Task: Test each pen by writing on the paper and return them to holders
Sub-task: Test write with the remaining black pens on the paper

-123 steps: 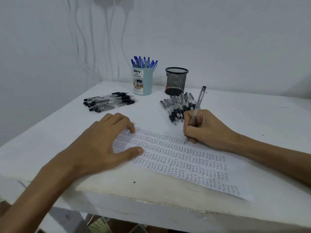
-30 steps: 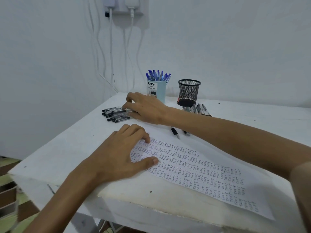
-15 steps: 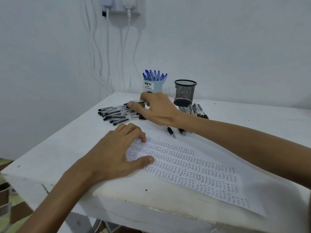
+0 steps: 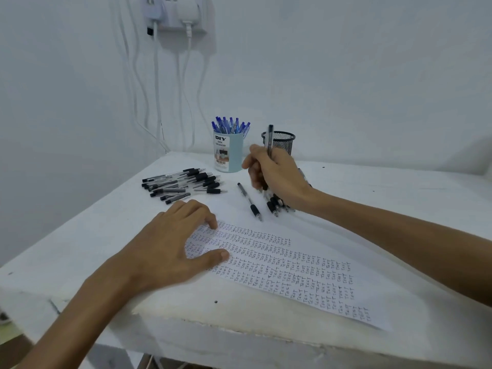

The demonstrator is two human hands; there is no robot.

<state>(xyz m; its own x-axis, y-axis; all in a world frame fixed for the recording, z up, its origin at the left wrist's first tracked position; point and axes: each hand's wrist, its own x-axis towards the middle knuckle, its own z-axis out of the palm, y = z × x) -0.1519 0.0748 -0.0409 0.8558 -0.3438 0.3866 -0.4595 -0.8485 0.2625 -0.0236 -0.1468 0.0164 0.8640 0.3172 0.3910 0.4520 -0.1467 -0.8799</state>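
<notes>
My right hand (image 4: 277,174) grips a clear black pen (image 4: 270,139) almost upright, above a pile of black pens (image 4: 277,203) it partly hides. The pen's top stands in front of the black mesh holder (image 4: 285,141). One black pen (image 4: 249,201) lies alone left of that pile. Another heap of black pens (image 4: 183,185) lies at the left. My left hand (image 4: 170,246) rests flat on the left end of the paper (image 4: 279,265), which is filled with rows of "TEST". A light-blue holder (image 4: 228,153) full of blue pens stands at the back.
The white table (image 4: 372,198) has a rough front edge near me. White walls close the left and back sides. Chargers sit in a wall socket (image 4: 175,14), and their white cables hang down behind the table's back left corner.
My right hand left the left heap of pens, moved right and rose holding a pen upright. A single pen now shows lying beside the right pile. My left hand stayed on the paper.
</notes>
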